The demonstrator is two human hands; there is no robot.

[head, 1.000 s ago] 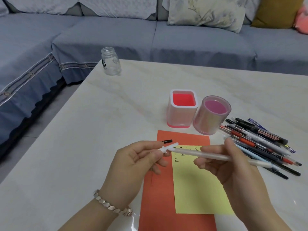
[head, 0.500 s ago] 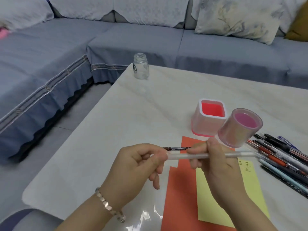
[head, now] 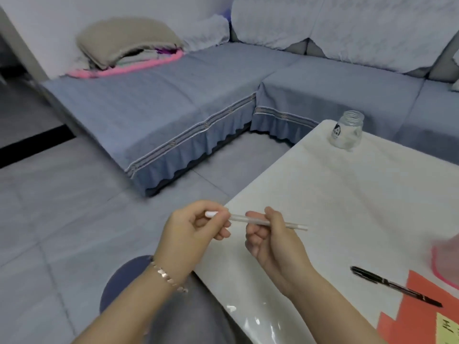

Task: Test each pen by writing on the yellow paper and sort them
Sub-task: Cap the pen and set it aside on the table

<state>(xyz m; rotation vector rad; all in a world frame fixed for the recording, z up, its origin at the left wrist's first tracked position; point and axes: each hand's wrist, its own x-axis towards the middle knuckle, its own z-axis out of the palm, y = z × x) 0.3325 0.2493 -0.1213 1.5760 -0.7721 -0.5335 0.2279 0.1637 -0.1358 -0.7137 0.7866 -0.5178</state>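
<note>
A slim translucent white pen (head: 253, 220) is held level over the table's left corner. My left hand (head: 191, 232) pinches its capped end (head: 211, 214) and my right hand (head: 270, 237) grips the barrel near the middle. A black pen (head: 395, 286) lies on the table at the lower right, its tip on the orange sheet (head: 419, 309). Only a corner of the yellow paper (head: 447, 328), with handwriting on it, shows at the bottom right edge. A pink holder (head: 447, 261) is cut off at the right edge. The pile of pens is out of view.
A clear glass jar (head: 346, 132) stands near the far left corner of the white marble table (head: 335, 194). A blue-covered corner sofa (head: 198, 95) wraps round the table, with folded blankets (head: 129, 43) on its far left. Grey floor tiles (head: 62, 207) lie to the left.
The view has swung left, so the holders, pen pile and most of the papers have left the frame. Both hands with the white pen have moved to the table's left corner.
</note>
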